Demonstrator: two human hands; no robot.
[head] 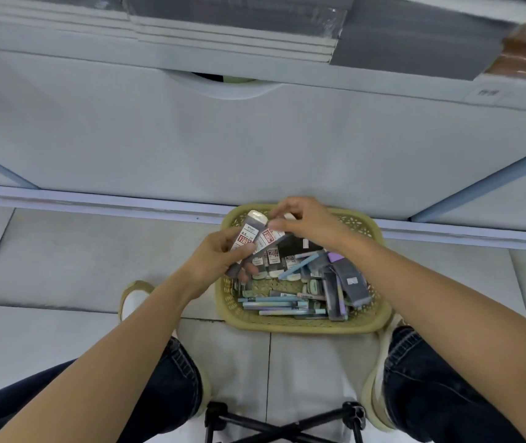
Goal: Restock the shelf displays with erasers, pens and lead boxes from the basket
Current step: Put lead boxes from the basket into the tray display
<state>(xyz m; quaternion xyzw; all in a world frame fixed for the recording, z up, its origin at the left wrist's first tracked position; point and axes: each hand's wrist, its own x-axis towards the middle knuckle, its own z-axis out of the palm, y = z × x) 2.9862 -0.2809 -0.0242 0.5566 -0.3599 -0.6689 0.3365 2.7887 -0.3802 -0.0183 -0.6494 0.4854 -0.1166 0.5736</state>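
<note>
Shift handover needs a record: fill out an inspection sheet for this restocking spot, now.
Surface: grey tiled floor; the basket stands on it by the cabinet base.
Job's things: lead boxes fanned in hand, more in the basket with pastel pens.
Clutter: nothing seen.
Grippers: left hand grips the lead boxes; right hand pinches the top of one.
Cables: nothing seen.
Surroundings: white cabinet front, wrapped stacks on the shelf above, black metal legs between the person's feet.

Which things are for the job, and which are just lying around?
For the job: basket, pens, lead boxes held by left hand and right hand.
Just lying around: black metal legs, stacked pads up top.
</note>
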